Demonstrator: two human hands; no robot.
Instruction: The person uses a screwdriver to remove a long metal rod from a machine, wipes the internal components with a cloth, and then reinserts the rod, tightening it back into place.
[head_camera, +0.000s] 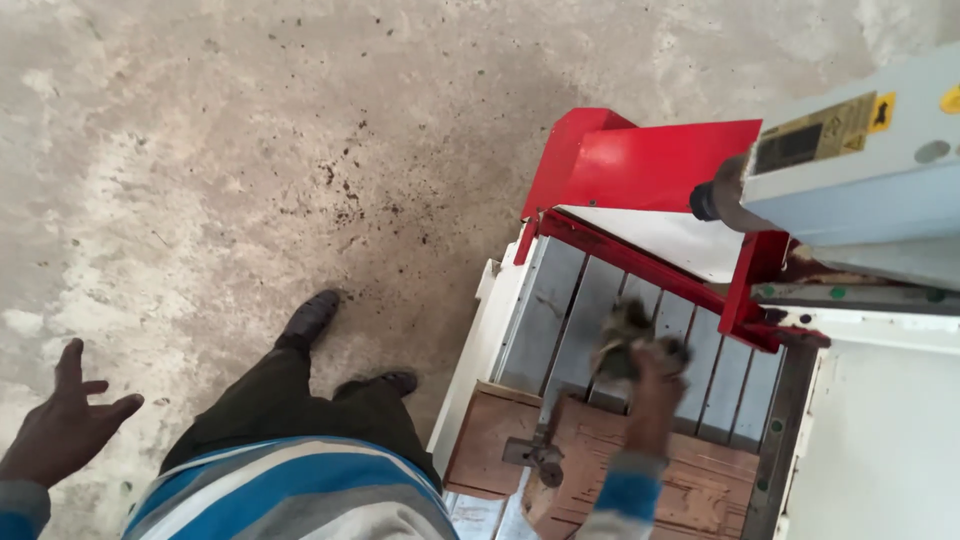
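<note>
My left hand hangs out to the left over the concrete floor, fingers spread, holding nothing. My right hand reaches over the slotted grey machine table and grips a small, dark, blurred object that I cannot make out clearly. Below that hand lies a brown wooden block with a metal clamp piece on it. A red metal guard stands beyond the hand, at the far end of the table.
A pale blue-grey machine head with yellow labels overhangs at the upper right. A white panel fills the lower right. My legs and dark shoes stand on the stained concrete floor left of the machine.
</note>
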